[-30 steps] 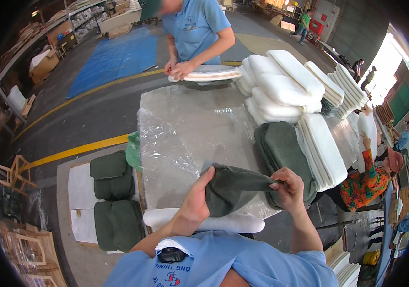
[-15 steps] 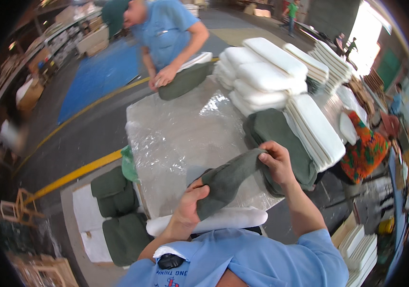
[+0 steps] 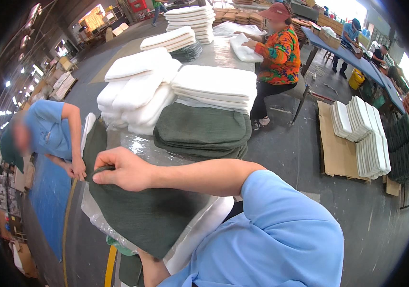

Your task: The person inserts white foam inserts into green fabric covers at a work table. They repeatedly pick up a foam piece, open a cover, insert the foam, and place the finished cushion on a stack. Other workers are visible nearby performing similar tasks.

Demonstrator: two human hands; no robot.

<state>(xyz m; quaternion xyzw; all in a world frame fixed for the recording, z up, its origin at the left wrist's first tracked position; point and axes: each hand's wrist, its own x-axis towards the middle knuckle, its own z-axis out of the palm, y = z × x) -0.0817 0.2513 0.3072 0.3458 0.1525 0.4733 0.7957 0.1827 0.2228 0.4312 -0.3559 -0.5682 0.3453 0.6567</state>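
Note:
A dark green fabric cushion cover hangs spread in front of me, over the near part of the plastic-wrapped table. My right hand is closed on its upper edge, thumb against the bunched cloth. Only the wrist of my left hand shows below the cover; its fingers are hidden by the cloth. A white foam cushion lies along the near table edge, against my body and partly behind the cover. Beyond my right forearm sits a stack of dark green covers, with a pile of white cushions behind it.
To the left, a co-worker in a blue shirt handles a green-covered cushion. Another person in a patterned top sits at the far side with a white piece. White cushions stand on cardboard at the right.
My view has turned right. The cover, earlier held folded between both hands, now hangs spread out; my right hand has crossed to the left with its edge, and my left hand has gone behind the cloth.

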